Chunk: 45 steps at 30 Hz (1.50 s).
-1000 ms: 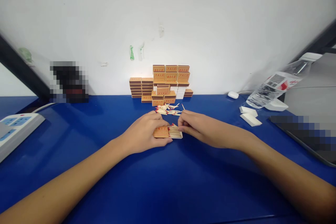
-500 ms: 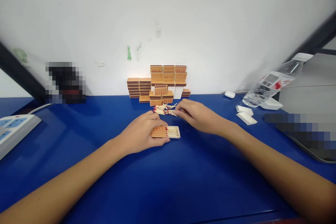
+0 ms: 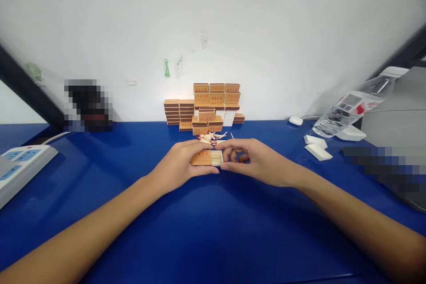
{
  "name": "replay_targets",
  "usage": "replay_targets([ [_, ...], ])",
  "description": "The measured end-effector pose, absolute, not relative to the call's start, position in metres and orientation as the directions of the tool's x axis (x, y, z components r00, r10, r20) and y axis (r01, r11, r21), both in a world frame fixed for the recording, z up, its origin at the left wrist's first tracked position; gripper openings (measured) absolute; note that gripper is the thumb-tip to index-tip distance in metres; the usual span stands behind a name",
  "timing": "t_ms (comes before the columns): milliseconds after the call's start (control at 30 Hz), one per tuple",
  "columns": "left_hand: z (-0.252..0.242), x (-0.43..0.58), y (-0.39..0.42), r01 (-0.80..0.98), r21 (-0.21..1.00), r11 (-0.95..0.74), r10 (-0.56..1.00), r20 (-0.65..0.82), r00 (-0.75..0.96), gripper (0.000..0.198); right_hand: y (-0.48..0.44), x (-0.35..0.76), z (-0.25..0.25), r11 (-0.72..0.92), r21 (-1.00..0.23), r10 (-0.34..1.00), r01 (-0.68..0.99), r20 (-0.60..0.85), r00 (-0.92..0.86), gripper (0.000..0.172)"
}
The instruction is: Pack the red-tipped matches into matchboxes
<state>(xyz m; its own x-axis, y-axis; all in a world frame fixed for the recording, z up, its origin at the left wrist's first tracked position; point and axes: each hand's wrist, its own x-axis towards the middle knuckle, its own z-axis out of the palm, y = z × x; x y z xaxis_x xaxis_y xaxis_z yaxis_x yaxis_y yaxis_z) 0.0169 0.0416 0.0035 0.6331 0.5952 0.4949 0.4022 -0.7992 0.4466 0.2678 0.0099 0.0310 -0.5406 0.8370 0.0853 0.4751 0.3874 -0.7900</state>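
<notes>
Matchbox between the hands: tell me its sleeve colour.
The matchbox sleeve is orange-tan with red print; the head view shows it.

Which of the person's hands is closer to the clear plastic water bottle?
The right hand. It is at the end of the orange cardboard matchbox, with the clear plastic water bottle far off to its right; the left hand, gripping that matchbox, is further left.

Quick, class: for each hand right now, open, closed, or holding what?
Left hand: closed, holding the matchbox by its sleeve.
Right hand: fingers closed on the same matchbox's open tray end.
</notes>
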Motion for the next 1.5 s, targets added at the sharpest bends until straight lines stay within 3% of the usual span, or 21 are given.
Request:
replay_targets([
  [133,0.002,0.016,0.039,0.399,0.443,-0.803,0.593,0.53,0.606,0.052,-0.001,0.258,0.025,0.473,-0.777,0.805,0.415,0.19,-0.563,0.053],
  [333,0.001,0.017,0.033,0.488,0.279,-0.827,0.561,0.476,0.678,0.053,-0.015,0.248,0.016,0.502,-0.748,0.769,0.435,0.155,-0.62,0.091],
  [567,0.008,0.019,0.028,0.519,0.233,-0.822,0.566,0.436,0.7,0.033,-0.021,0.248,0.021,0.518,-0.71,0.767,0.477,0.14,-0.626,0.1],
  [800,0.019,0.013,0.034,0.591,0.151,-0.793,0.597,0.391,0.701,0.044,-0.024,0.247,0.023,0.606,-0.591,0.738,0.533,0.166,-0.654,0.092],
  [933,0.028,-0.019,0.074,0.731,0.104,-0.674,0.7,0.407,0.587,0.048,-0.017,0.249,0.022,0.63,-0.498,0.754,0.596,0.207,-0.623,0.082],
  [1033,0.023,-0.045,0.107,0.806,0.187,-0.561,0.788,0.421,0.45,0.047,-0.007,0.256,0.017,0.634,-0.414,0.767,0.653,0.231,-0.599,0.068],
  [1200,0.013,-0.065,0.121,0.825,0.234,-0.514,0.826,0.396,0.402,0.051,0.01,0.273,0.011,0.636,-0.304,0.771,0.709,0.216,-0.599,0.043],
  [1500,0.018,-0.057,0.11,0.906,0.195,-0.376,0.899,0.314,0.305,0.027,0.016,0.281,0.012,0.635,-0.185,0.768,0.75,0.259,-0.586,0.034],
])
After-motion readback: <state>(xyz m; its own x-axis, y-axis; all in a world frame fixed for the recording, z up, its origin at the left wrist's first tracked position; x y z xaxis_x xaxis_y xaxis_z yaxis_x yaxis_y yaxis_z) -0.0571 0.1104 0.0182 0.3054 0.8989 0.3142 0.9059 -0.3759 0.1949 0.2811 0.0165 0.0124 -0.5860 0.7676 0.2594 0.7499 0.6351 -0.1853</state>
